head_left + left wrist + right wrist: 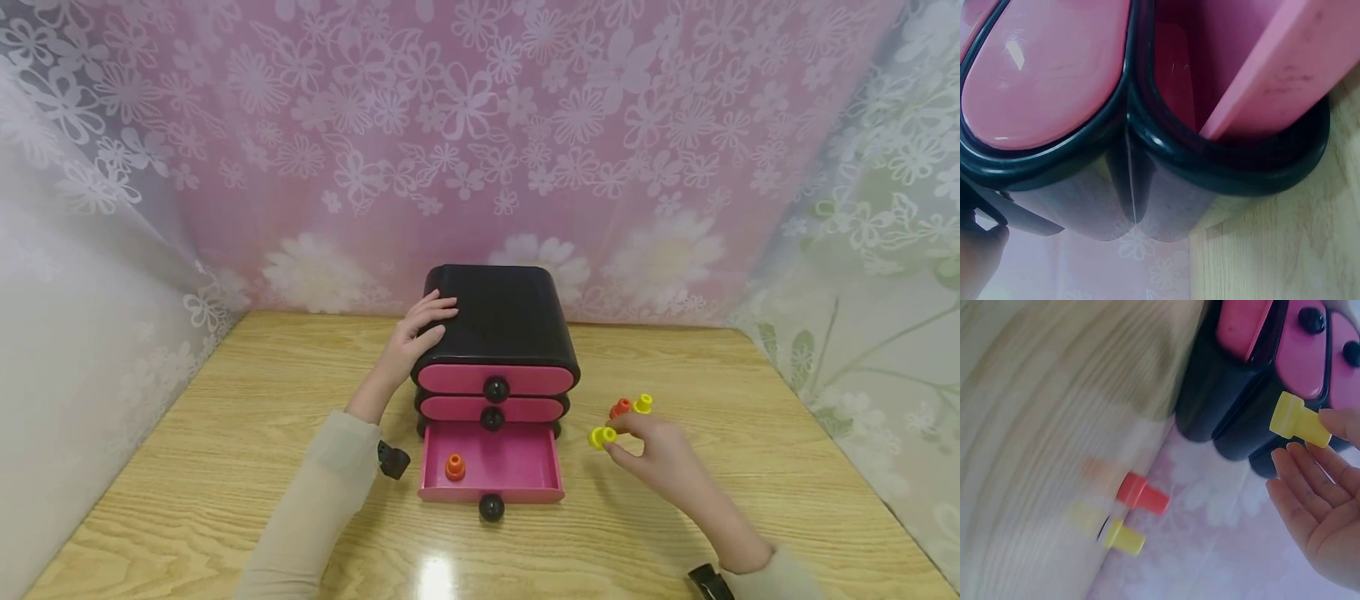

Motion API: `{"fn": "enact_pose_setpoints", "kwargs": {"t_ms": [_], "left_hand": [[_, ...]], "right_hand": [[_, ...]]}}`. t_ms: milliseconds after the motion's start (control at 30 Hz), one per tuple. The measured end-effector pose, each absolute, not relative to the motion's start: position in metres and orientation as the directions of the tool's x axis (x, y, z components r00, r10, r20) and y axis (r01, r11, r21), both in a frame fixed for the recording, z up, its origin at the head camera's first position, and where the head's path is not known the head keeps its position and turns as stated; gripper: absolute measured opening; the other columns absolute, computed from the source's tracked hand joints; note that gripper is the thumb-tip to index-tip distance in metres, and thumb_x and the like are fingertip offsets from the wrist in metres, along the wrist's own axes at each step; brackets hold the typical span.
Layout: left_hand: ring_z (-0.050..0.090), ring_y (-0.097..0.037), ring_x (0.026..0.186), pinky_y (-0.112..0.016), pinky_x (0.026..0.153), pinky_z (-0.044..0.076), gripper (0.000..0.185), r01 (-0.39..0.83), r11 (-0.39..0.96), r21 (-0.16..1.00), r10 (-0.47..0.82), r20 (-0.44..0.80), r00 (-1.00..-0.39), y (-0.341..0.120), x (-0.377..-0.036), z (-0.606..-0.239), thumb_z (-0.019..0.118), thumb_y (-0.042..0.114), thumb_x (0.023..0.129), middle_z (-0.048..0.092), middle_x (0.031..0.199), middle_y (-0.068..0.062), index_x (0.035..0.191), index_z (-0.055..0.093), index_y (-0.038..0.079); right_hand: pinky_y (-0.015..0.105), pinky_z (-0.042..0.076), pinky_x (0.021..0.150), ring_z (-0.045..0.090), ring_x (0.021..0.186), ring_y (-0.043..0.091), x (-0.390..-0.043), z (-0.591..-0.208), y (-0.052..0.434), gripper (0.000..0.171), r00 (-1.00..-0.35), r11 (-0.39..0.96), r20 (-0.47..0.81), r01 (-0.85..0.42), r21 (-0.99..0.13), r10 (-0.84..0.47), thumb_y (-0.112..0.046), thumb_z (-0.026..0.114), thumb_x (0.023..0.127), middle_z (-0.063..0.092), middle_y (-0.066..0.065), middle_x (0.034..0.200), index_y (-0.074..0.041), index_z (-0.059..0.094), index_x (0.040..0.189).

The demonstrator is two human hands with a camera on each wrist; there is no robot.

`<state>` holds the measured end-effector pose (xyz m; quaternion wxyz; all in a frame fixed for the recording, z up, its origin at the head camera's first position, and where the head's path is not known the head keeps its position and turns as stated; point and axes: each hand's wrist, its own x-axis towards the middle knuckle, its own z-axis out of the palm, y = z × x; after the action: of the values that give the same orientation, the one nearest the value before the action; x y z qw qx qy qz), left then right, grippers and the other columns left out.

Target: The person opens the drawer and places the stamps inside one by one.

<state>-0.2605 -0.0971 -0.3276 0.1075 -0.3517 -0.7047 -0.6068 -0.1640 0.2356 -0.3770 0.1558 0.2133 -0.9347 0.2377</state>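
A black chest of drawers with pink fronts (498, 321) stands mid-table. Its bottom drawer (517, 471) is pulled out, with an orange stepped plastic peg (454, 468) upright inside at the left. My left hand (405, 343) rests on the chest's upper left edge, fingers spread over the top. Right of the chest, above the table, my right hand (667, 467) pinches a yellow stepped plastic peg (1299, 420) between thumb and index finger; the other fingers are extended. Behind that hand stand a red peg (1142, 493) and a second yellow peg (1124, 537).
The two upper drawers, with black round knobs (496, 389), are closed. The wooden table (225, 467) reaches back to a pink flowered curtain (465, 150). Pale flowered cloth (885, 333) hangs at both sides. A black strap piece (393, 460) shows by the left wrist.
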Motion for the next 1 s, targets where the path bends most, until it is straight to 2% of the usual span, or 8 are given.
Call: {"fn": "enact_pose_setpoints", "kwargs": {"t_ms": [300,500,733,1000], "left_hand": [[0.012,-0.037,0.130,-0.049,0.103,0.009,0.030,0.639,0.008,0.769,0.364,0.593,-0.718,-0.097,-0.263,-0.330,0.040,-0.009,0.085,0.036,0.128,-0.031,0.113,0.047,-0.020],[0.012,-0.038,0.129,-0.050,0.103,0.008,0.030,0.643,0.001,0.766,0.364,0.599,-0.713,-0.097,-0.263,-0.330,0.040,-0.009,0.086,0.036,0.128,-0.032,0.113,0.047,-0.020],[0.012,-0.037,0.130,-0.050,0.103,0.008,0.030,0.647,-0.003,0.763,0.361,0.604,-0.711,-0.097,-0.263,-0.330,0.040,-0.009,0.085,0.036,0.128,-0.032,0.113,0.047,-0.020],[0.012,-0.036,0.130,-0.048,0.103,0.009,0.030,0.644,0.007,0.765,0.362,0.598,-0.715,-0.097,-0.263,-0.330,0.040,-0.010,0.085,0.036,0.128,-0.032,0.112,0.047,-0.020]], "right_hand": [[0.028,0.049,0.065,0.059,0.076,0.010,-0.161,-0.385,0.201,0.020,-0.765,0.689,0.475,-0.623,-0.371,-0.435,-0.004,0.074,0.066,0.064,-0.005,0.081,-0.008,0.066,0.084],[0.030,0.049,0.067,0.059,0.077,0.014,-0.162,-0.383,0.179,0.019,-0.768,0.649,0.409,-0.637,-0.416,-0.493,-0.005,0.071,0.069,0.063,-0.003,0.084,-0.007,0.065,0.088],[0.023,0.044,0.060,0.053,0.067,0.012,-0.165,-0.381,0.156,0.017,-0.733,0.616,0.388,-0.681,-0.397,-0.560,-0.006,0.070,0.070,0.061,-0.004,0.078,-0.007,0.064,0.086],[0.022,0.048,0.065,0.057,0.072,0.010,-0.167,-0.381,0.137,0.015,-0.732,0.614,0.297,-0.678,-0.404,-0.613,-0.009,0.067,0.074,0.063,-0.003,0.081,-0.008,0.065,0.088]]}}
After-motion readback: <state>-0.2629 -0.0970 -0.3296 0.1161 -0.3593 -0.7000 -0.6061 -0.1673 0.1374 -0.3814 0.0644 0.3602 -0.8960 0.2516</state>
